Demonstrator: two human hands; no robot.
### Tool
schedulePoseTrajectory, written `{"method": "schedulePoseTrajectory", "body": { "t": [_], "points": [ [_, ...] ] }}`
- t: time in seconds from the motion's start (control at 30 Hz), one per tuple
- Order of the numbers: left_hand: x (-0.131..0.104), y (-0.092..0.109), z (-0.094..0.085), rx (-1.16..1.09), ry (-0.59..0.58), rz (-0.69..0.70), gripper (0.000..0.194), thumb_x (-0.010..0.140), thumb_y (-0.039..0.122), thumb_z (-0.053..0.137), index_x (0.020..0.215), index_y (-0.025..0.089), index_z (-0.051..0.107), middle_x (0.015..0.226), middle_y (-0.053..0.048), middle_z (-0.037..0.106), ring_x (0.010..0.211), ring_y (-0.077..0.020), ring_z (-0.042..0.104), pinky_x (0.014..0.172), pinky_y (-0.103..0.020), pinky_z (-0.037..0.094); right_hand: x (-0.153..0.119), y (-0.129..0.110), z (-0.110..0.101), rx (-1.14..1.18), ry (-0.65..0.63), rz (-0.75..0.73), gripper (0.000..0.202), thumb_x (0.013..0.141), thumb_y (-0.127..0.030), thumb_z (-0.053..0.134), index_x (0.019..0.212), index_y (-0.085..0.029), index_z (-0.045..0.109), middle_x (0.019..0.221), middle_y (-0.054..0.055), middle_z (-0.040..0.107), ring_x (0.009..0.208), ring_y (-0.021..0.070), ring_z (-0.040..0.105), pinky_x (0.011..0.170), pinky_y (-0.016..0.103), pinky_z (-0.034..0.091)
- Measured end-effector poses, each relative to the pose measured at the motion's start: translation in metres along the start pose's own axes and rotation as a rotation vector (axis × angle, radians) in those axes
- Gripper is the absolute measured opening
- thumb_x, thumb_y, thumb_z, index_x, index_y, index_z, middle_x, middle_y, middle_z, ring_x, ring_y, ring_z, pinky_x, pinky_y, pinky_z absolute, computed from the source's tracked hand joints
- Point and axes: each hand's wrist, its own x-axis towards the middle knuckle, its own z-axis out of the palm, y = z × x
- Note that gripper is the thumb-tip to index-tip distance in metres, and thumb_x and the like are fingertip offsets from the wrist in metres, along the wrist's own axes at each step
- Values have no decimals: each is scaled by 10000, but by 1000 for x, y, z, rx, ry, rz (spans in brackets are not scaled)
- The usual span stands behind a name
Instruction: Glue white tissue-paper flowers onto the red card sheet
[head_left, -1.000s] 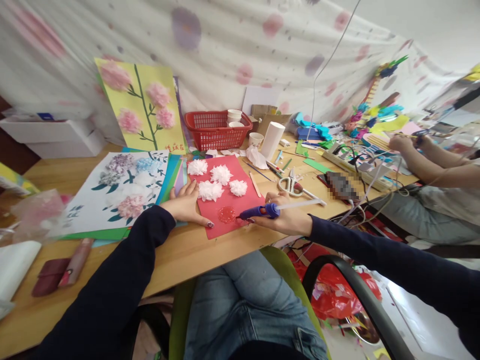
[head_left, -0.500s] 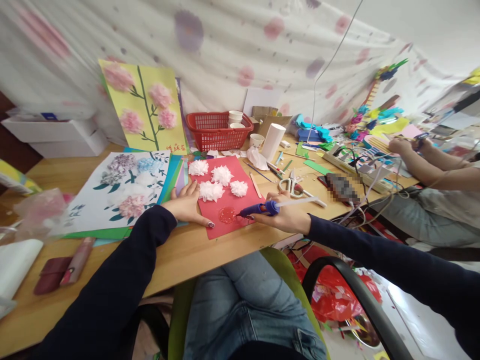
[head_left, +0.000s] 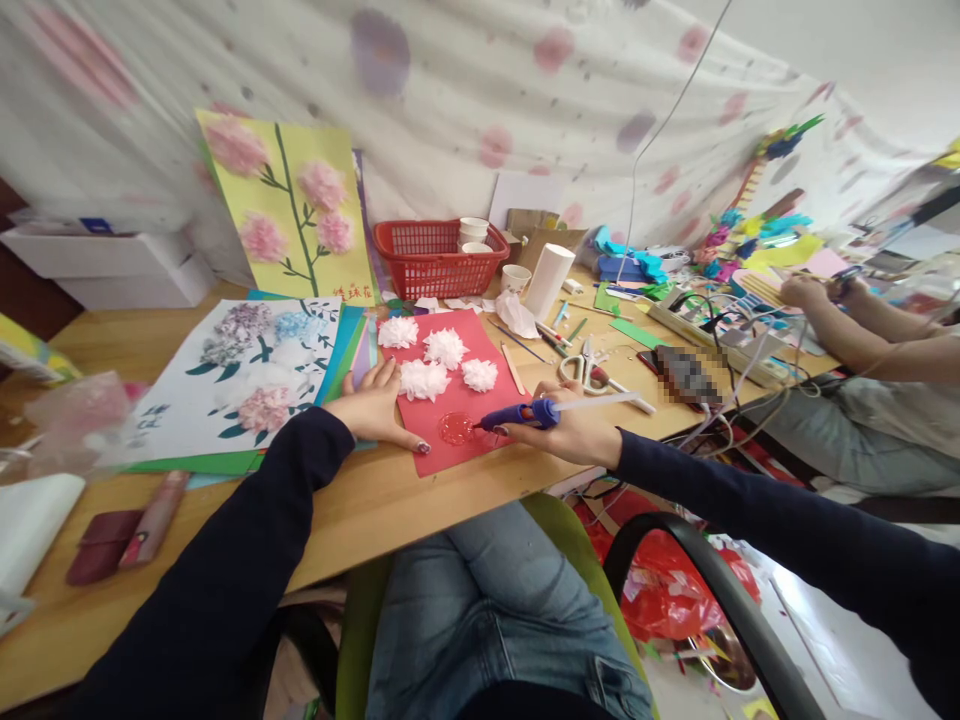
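My right hand [head_left: 574, 428] is wrapped round a blue glue gun [head_left: 529, 413] with a pale glue stick out of its back. The gun's nozzle is at the right edge of a round patch of glue [head_left: 456, 429] on a red sheet [head_left: 469, 455]. Spread fingers of my left hand [head_left: 381, 408] lie on the sheet's left edge, holding it flat. Several white crumpled-paper flowers [head_left: 445, 348] sit on the upper part of the sheet. Just right of the sheet lies a wooden stick [head_left: 514, 368].
Scissors [head_left: 589, 370], a phone [head_left: 686, 378] and a power strip [head_left: 712, 340] lie to the right. Behind stand a red basket [head_left: 439, 270] and a white roll [head_left: 550, 283]. A flower picture [head_left: 180, 385] lies left. Another person's hands [head_left: 806, 292] are at far right.
The view has shifted very slightly. My right hand and the glue gun stay almost in place at the glue patch; my left hand has not visibly moved.
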Motion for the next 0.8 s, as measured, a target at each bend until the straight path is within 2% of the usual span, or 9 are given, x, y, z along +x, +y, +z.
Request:
{"method": "schedulePoseTrajectory", "body": {
  "t": [0.07, 0.2, 0.37, 0.57, 0.7, 0.8],
  "points": [
    [0, 0, 0, -3, 2, 2, 1446, 519, 841, 668, 1594, 59, 98, 1652, -245, -15, 1512, -468, -22, 1174, -652, 46, 0, -1, 1, -18, 1, -16, 254, 887, -494, 667, 861, -282, 805, 527, -16, 529, 595, 152, 463, 624, 307, 284],
    [0, 0, 0, -7, 0, 2, 1449, 516, 841, 665, 1592, 53, 100, 1652, -246, -13, 1513, -466, -25, 1174, -650, 46, -1, -1, 1, -44, -12, 32, 365, 898, -545, 629, 760, -248, 790, 507, -12, 471, 541, 138, 411, 583, 309, 249],
    [0, 0, 0, -8, 5, 4, 1447, 516, 833, 675, 1593, 56, 99, 1650, -253, -7, 1510, -475, -15, 1169, -658, 46, -2, -1, -1, -55, -43, 40, 347, 911, -544, 609, 855, -258, 797, 511, -12, 507, 579, 152, 426, 603, 312, 222],
    [-2, 1, 0, -28, 12, 5, 1409, 508, 819, 703, 1595, 109, 156, 1651, -251, 32, 1503, -490, -35, 1159, -661, 101, 0, -4, -4, -111, -86, 92, 448, 931, -584, 543, 776, -240, 782, 525, 1, 551, 598, 154, 453, 633, 316, 229],
    [-3, 2, -1, -38, 28, 13, 1402, 506, 824, 699, 1596, 127, 161, 1654, -240, 53, 1507, -474, -56, 1162, -651, 108, 8, -12, -13, -269, -166, -26, 508, 926, -605, 520, 702, -220, 764, 573, 41, 628, 667, 178, 494, 686, 334, 232],
    [-3, 2, -2, -28, 7, 2, 1421, 508, 824, 687, 1587, 70, 151, 1645, -268, 34, 1510, -465, -55, 1164, -648, 109, 25, -29, -27, -413, -293, -88, 530, 923, -585, 510, 644, -194, 734, 601, 61, 662, 683, 192, 526, 738, 365, 249]
  ]
}}
